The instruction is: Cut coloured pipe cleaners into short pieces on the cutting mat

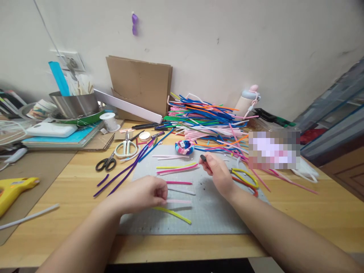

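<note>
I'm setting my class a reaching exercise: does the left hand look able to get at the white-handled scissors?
Probably yes. The white-handled scissors lie in plain view beyond the left hand. Only low purple craft stems lie near the way, and the hand could likely pass over them.

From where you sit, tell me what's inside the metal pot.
A bright blue strip, white pieces and thin wooden sticks poke out of the metal pot. Its wall hides their lower ends and anything deeper.
</note>
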The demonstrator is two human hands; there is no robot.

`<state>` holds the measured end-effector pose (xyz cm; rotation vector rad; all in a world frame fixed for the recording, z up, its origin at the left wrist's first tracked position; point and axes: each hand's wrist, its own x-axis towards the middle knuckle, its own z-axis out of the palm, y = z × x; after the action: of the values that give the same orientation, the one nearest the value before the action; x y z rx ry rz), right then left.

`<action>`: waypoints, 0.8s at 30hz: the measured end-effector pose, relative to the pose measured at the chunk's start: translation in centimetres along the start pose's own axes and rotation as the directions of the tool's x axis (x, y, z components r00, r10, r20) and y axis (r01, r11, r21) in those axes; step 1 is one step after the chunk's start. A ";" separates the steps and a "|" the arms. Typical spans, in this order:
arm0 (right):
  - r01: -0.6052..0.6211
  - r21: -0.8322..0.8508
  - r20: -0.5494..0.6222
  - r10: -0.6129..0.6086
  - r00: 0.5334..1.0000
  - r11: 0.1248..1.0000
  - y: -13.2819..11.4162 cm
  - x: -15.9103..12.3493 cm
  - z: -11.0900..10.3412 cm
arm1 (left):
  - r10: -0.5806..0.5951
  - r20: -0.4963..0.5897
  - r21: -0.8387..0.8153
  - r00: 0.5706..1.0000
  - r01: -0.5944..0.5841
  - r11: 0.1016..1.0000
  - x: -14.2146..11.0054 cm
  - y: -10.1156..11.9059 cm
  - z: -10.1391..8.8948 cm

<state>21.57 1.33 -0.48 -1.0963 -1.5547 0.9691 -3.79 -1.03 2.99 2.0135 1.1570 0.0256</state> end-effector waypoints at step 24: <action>-0.086 0.013 0.317 0.078 0.945 0.996 -0.8 -0.5 1.1 | -0.210 -0.660 -0.687 0.721 -0.466 0.557 1.3 0.2 -0.6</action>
<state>20.45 0.54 -0.08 -1.0296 -1.7566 1.2688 -3.12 0.24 3.05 1.1675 1.0645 1.2981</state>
